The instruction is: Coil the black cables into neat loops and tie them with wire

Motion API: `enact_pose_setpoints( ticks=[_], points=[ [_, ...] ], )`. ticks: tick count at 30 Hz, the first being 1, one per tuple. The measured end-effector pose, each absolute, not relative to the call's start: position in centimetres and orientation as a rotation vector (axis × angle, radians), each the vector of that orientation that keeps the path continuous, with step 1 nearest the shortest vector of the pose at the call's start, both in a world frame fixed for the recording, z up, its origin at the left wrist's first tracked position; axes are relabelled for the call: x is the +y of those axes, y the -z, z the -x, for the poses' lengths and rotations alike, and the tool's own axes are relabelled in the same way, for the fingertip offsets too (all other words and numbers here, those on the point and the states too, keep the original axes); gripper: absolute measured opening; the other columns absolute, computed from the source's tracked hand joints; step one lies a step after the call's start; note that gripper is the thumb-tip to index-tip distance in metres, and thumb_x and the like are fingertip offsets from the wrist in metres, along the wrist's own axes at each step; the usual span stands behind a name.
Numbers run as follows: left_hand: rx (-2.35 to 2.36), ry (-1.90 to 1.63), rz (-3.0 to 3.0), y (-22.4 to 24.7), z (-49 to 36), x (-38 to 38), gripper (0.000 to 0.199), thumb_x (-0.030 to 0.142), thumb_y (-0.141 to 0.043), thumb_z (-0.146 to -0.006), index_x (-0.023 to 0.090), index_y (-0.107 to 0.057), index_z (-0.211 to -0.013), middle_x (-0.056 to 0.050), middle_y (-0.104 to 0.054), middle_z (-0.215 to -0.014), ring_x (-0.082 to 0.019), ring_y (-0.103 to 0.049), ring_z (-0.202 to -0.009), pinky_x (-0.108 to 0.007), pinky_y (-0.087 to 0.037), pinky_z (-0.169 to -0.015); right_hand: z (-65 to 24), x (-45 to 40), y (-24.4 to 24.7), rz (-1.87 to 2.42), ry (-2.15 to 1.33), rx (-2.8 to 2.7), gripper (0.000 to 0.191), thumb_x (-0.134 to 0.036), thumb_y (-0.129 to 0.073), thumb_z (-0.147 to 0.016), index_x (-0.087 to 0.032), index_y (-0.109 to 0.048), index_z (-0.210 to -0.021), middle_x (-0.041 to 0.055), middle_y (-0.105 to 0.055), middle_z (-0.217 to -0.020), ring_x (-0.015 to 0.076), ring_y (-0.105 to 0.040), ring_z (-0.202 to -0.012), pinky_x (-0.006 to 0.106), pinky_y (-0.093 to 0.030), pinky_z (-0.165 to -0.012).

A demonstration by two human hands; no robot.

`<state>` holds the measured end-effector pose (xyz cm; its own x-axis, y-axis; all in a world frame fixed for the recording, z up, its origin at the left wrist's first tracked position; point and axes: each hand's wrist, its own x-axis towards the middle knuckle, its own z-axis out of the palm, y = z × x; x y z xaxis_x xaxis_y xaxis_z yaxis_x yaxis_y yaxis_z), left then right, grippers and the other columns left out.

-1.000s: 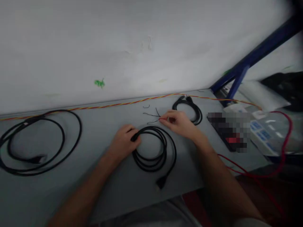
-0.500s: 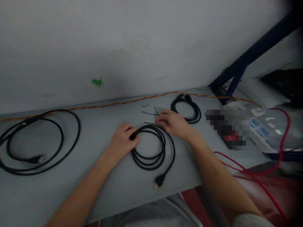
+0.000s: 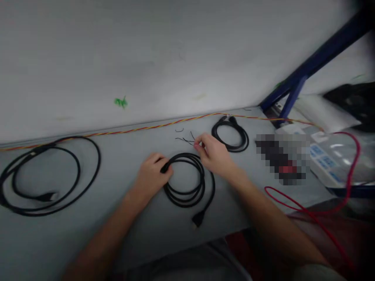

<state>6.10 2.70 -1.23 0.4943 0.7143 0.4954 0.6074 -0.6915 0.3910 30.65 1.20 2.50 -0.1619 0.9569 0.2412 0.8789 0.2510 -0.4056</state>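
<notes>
The left hand (image 3: 154, 172) rests on the upper left of a coiled black cable (image 3: 202, 175), its grip closed over the loops with the fingers curled around them. The coil lies flat on the grey surface (image 3: 43, 242), directly in front of the person, and its plug (image 3: 198, 219) sits just below it, pointing toward the near edge. The right hand (image 3: 213, 154) is raised just above the top right of the coil, its grip pressed together with the fingertips (image 3: 199, 144) at the ends of some thin black wires (image 3: 184, 139); whether it pinches one of them is hard to tell at this blur. Above the hand, a smaller black coil (image 3: 247, 137) lies near the wall, and a larger black coil (image 3: 99, 158) lies well off to the left, with its plug (image 3: 47, 197) inside the loop. A twisted red and yellow wire (image 3: 146, 127) runs along the back of the surface where it meets the white wall (image 3: 146, 58). To the right are a pixelated dark object (image 3: 281, 158), a clear plastic packet with blue labels (image 3: 325, 160), a loose red wire (image 3: 293, 203) trailing over the edge, and a blue metal strut (image 3: 293, 97) in the corner, with a black bag (image 3: 351, 101) beyond it
</notes>
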Motion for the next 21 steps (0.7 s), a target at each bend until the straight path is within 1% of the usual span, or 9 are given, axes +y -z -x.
enact_pose_setpoints(
  ticks=[2, 5, 6, 9, 11, 12, 15, 19, 21],
  points=[
    [1.225, -0.973, -2.574, 1.3, -6.3, 2.3, 0.010, 0.017, -0.068, -0.089, 0.018, -0.076, -0.095, -0.006, -0.069, -0.090, -0.021, -0.065, -0.087, -0.035, -0.058, -0.084, -28.8, 0.4, -2.2, 1.640, -0.157, -2.055, 0.011, -0.016, -0.048, -0.101, -0.019, -0.059, -0.103, 0.0103, -0.065, -0.103, 0.0262, -0.060, -0.097, 0.037, -0.047, -0.085],
    [1.337, -0.963, -2.533, 1.4, -6.5, 1.8, 0.007, 0.017, -0.069, -0.089, 0.019, -0.075, -0.092, -0.005, -0.068, -0.089, -0.021, -0.064, -0.086, -0.036, -0.058, -0.084, -26.4, -0.7, -1.2, 1.671, -0.028, -2.216, 0.014, -0.009, -0.053, -0.094, -0.019, -0.059, -0.101, 0.0127, -0.065, -0.106, 0.0299, -0.055, -0.099, 0.040, -0.045, -0.086],
    [1.348, -0.954, -2.511, 1.4, -6.5, 1.8, 0.007, 0.017, -0.069, -0.089, 0.019, -0.075, -0.093, -0.005, -0.068, -0.089, -0.021, -0.064, -0.087, -0.036, -0.058, -0.085, -25.9, -1.0, -0.8, 1.695, 0.007, -2.257, 0.017, -0.007, -0.055, -0.090, -0.018, -0.060, -0.102, 0.0132, -0.064, -0.106, 0.0306, -0.054, -0.099, 0.041, -0.044, -0.085],
    [1.299, -0.927, -2.470, 1.3, -6.3, 1.8, 0.015, 0.018, -0.070, -0.090, 0.019, -0.074, -0.104, -0.005, -0.067, -0.093, -0.020, -0.065, -0.089, -0.035, -0.058, -0.086, -25.3, -1.4, 0.0, 1.740, 0.063, -2.301, 0.026, -0.003, -0.059, -0.083, -0.016, -0.061, -0.105, 0.0141, -0.063, -0.107, 0.0318, -0.052, -0.098, 0.042, -0.044, -0.085],
    [1.242, -0.902, -2.471, 1.1, -6.1, 1.9, 0.017, 0.020, -0.072, -0.091, 0.019, -0.074, -0.107, -0.005, -0.066, -0.093, -0.020, -0.065, -0.088, -0.035, -0.058, -0.084, -25.4, -1.4, 0.2, 1.757, 0.080, -2.285, 0.025, -0.002, -0.059, -0.082, -0.016, -0.062, -0.103, 0.0144, -0.062, -0.103, 0.0320, -0.051, -0.095, 0.043, -0.044, -0.084],
    [1.228, -0.889, -2.471, 1.1, -6.1, 2.0, 0.015, 0.021, -0.072, -0.091, 0.019, -0.074, -0.106, -0.005, -0.066, -0.092, -0.020, -0.064, -0.087, -0.035, -0.058, -0.084, -25.5, -1.4, 0.2, 1.767, 0.086, -2.271, 0.024, -0.002, -0.058, -0.081, -0.016, -0.062, -0.101, 0.0145, -0.062, -0.101, 0.0320, -0.051, -0.093, 0.044, -0.044, -0.083],
    [1.253, -0.864, -2.450, 1.0, -6.1, 1.9, 0.005, 0.019, -0.070, -0.091, 0.019, -0.073, -0.095, -0.004, -0.066, -0.090, -0.019, -0.064, -0.085, -0.034, -0.057, -0.082, -25.9, -1.5, 0.2, 1.712, 0.060, -2.207, 0.024, -0.001, -0.054, -0.082, -0.017, -0.062, -0.098, 0.0145, -0.063, -0.099, 0.0311, -0.052, -0.092, 0.044, -0.045, -0.082],
    [1.296, -0.868, -2.442, 1.1, -6.3, 1.8, 0.003, 0.018, -0.069, -0.091, 0.018, -0.072, -0.090, -0.004, -0.066, -0.087, -0.019, -0.064, -0.083, -0.033, -0.056, -0.080, -26.4, -2.2, 0.0, 1.347, 0.025, -2.077, 0.020, -0.006, -0.051, -0.093, -0.019, -0.063, -0.101, 0.0148, -0.067, -0.113, 0.0294, -0.058, -0.106, 0.044, -0.048, -0.091],
    [1.280, -0.886, -2.453, 1.2, -6.3, 1.7, 0.005, 0.020, -0.068, -0.093, 0.017, -0.072, -0.091, -0.004, -0.067, -0.088, -0.019, -0.064, -0.083, -0.033, -0.056, -0.079, -26.4, -2.9, -0.2, 1.212, 0.000, -2.065, 0.018, -0.009, -0.052, -0.097, -0.021, -0.063, -0.104, 0.0116, -0.070, -0.107, 0.0267, -0.061, -0.101, 0.042, -0.050, -0.090]
  ],
)
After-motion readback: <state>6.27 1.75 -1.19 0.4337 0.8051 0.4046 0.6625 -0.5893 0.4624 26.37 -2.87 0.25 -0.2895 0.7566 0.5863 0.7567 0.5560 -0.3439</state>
